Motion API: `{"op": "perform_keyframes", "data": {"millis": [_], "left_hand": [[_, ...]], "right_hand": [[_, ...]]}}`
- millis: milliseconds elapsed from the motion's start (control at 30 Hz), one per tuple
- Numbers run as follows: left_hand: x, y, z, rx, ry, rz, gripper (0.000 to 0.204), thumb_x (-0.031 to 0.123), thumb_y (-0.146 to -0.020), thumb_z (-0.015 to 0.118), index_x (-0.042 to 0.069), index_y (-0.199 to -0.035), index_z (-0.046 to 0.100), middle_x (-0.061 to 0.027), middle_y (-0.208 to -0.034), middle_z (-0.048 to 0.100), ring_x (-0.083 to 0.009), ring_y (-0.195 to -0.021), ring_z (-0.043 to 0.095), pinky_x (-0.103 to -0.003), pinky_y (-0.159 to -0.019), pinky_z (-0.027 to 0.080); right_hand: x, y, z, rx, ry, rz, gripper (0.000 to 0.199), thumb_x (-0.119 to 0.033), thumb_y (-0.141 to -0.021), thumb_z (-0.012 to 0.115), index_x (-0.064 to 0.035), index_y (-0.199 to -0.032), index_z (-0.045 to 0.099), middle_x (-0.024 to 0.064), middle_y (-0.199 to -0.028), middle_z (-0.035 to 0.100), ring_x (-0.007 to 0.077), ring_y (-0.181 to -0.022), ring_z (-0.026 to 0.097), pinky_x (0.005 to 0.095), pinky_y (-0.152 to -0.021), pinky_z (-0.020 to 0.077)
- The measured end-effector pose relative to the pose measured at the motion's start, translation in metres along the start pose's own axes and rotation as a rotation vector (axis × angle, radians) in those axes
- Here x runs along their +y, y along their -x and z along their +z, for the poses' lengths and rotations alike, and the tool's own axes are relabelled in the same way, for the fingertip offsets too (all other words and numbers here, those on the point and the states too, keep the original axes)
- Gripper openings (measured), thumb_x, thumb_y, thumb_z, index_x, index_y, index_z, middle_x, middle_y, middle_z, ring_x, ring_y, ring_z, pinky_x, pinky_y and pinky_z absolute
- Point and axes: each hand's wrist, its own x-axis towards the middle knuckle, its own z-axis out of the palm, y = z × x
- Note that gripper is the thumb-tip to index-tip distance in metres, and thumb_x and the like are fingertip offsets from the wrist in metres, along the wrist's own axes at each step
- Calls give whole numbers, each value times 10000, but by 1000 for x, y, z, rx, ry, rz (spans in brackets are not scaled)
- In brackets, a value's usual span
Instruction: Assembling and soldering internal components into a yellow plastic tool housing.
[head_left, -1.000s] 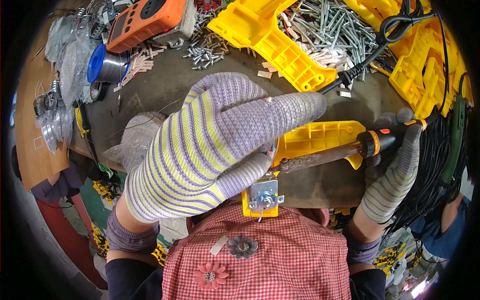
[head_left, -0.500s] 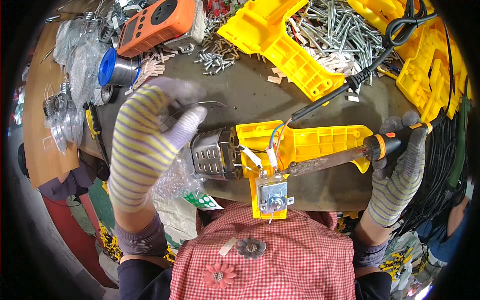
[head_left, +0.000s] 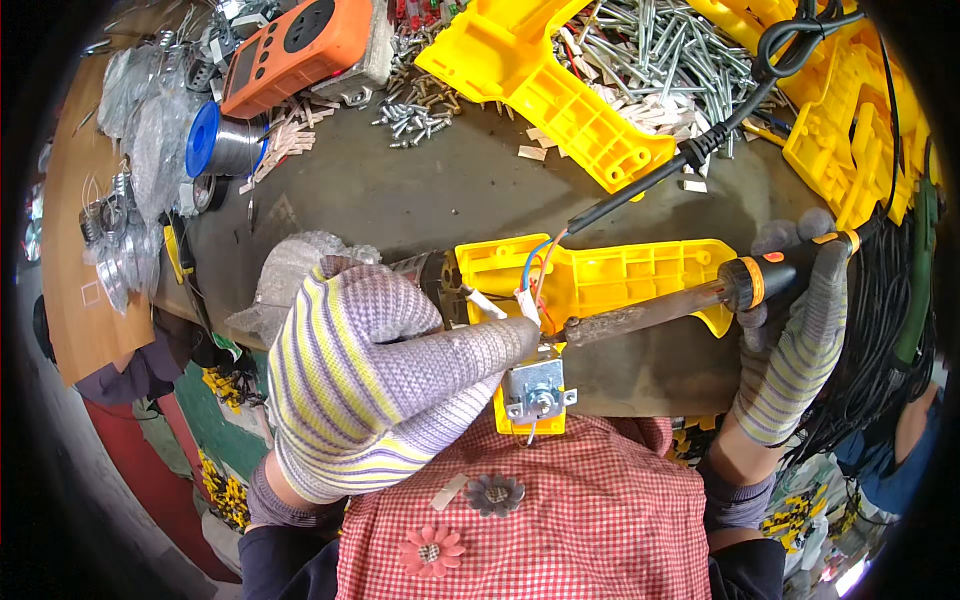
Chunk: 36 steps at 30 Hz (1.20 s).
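Observation:
My right hand [head_left: 800, 335], in a striped knit glove, is closed round the black handle of a soldering iron [head_left: 650, 315]. Its tip meets the terminals of a small square metal switch-like part [head_left: 541, 388]. That part lies over the lower arm of a yellow plastic housing half [head_left: 655, 275]. My left hand [head_left: 375, 375], gloved the same way, is closed, with thumb and fingertips by those terminals; whatever they pinch is hidden. Blue and orange wires [head_left: 537, 270] run from a black cable [head_left: 640, 190] down to this spot. Behind my left hand, a slotted metal barrel [head_left: 435, 280] is mostly covered.
Clear bubble wrap [head_left: 300, 275] sits left of the housing. Farther back are a blue solder spool [head_left: 205, 140], an orange meter [head_left: 295, 55], loose screws [head_left: 415, 122], another yellow housing half [head_left: 560, 95] and a heap of metal pins [head_left: 690, 60]. Black cables [head_left: 865, 350] hang at right.
My left hand has come down and right from above the barrel to the terminals. The thin curved wire at its fingertips is out of sight. My right hand holds the iron nearly still.

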Motion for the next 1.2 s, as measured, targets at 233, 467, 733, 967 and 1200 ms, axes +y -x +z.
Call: {"op": "perform_keyframes", "data": {"millis": [233, 467, 733, 967, 1200], "left_hand": [[2, -1, 4, 25, 6, -40, 251, 189, -597, 792, 179, -847, 799, -8, -625, 407, -233, -598, 445, -383, -609, 363], [2, -5, 7, 46, 10, -20, 213, 166, -596, 789, 172, -809, 791, -5, -625, 389, -228, -611, 437, -374, -608, 357], [-40, 12, 5, 389, -1, -193, 318, -30, -851, 628, 3, -1167, 639, -129, -1146, 652, -139, -934, 632, -237, -804, 503], [-12, -19, 5, 75, 19, 2, 316, 138, -674, 756, 93, -979, 687, -138, -1229, 579, -275, -1124, 551, -371, -964, 435], [-6, -28, 6, -23, 54, -51, 200, 92, -630, 783, 71, -805, 689, -137, -1196, 584, -250, -1040, 593, -360, -860, 489]], "right_hand": [[1, -1, 2, -31, -14, -5, 327, -384, -1001, 579, -110, -1173, 532, 101, -918, 631, 103, -605, 631, 168, -431, 495], [-1, 1, 3, -26, -9, 10, 332, -386, -993, 596, -109, -1151, 503, 96, -931, 584, 88, -599, 599, 141, -437, 478], [1, 2, -3, -53, -22, -3, 322, -386, -996, 592, -111, -1146, 517, 99, -933, 606, 94, -615, 629, 144, -441, 483], [3, -1, -2, 13, -14, -33, 318, -401, -1015, 541, -119, -1161, 556, 93, -869, 682, 95, -534, 614, 163, -384, 406], [-2, 0, -2, -51, 55, -17, 348, -427, -992, 586, -127, -1160, 531, 87, -913, 626, 88, -571, 602, 149, -423, 428]]}}
